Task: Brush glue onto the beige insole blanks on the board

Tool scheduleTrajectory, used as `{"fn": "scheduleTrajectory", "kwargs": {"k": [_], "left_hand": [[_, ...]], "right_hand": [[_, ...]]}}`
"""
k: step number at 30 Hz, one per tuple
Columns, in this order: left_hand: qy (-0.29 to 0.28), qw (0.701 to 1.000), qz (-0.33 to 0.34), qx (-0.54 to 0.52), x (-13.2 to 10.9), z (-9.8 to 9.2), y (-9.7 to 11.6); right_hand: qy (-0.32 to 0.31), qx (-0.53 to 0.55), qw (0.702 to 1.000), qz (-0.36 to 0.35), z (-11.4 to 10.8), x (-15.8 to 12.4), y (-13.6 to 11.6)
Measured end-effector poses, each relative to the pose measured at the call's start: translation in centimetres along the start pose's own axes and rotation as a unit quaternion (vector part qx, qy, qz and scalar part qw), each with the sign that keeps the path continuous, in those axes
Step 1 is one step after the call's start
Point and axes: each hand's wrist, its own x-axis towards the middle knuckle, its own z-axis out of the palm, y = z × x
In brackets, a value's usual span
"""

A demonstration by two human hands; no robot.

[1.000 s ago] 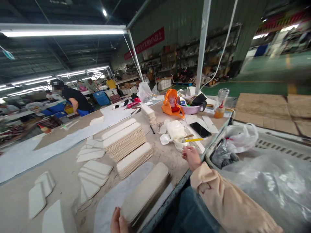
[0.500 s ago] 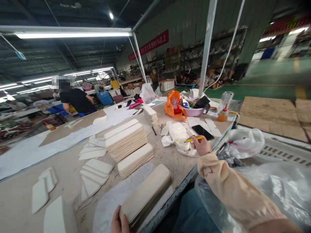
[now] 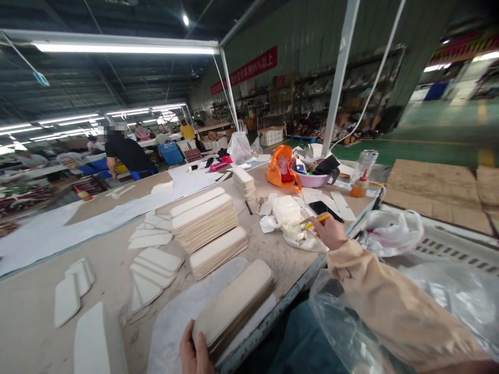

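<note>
My left hand (image 3: 195,350) is at the frame's bottom, its curled fingers and thumb gripping the near end of a stack of long, pale panels with rounded corners (image 3: 236,301). The stack lies at the table's front edge. My right hand (image 3: 330,229) pinches a thin yellow-handled tool (image 3: 317,220). The tool points left, its tip at a small white tub (image 3: 294,231) wrapped in crumpled white material; the tip's shape is too small to tell. A black phone (image 3: 325,210) lies just behind my right hand.
More stacked panels (image 3: 206,221) stand mid-table, with fanned panels (image 3: 156,270) to their left. Behind the tub are an orange bag (image 3: 283,169), a purple basin (image 3: 314,179) and a bottle of amber liquid (image 3: 359,186). A white crate (image 3: 460,239) borders the table's right side.
The view has shifted slightly. My right hand has moved a little to the right and lower, and the tool slants more. My left hand stays at the stack's end.
</note>
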Motion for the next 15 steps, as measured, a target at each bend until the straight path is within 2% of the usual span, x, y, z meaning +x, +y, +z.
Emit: {"fn": "scheduleTrajectory", "kwargs": {"k": [4,8,11,15], "left_hand": [[-0.012,1.0,0.023,0.0,0.2,0.0,-0.8],[-0.039,0.997,0.062,-0.001,0.7,0.1,-1.8],[-0.027,0.997,0.071,-0.024,0.2,0.1,-1.5],[-0.031,0.994,0.096,-0.046,-0.4,0.2,-0.6]], "right_hand": [[0.009,-0.011,1.0,0.006,0.7,0.3,0.0],[-0.015,-0.059,0.998,0.011,1.8,0.6,0.3],[-0.026,-0.101,0.994,0.014,0.8,0.3,0.1],[0.011,-0.104,0.99,0.091,-1.4,-0.2,-1.0]]}}
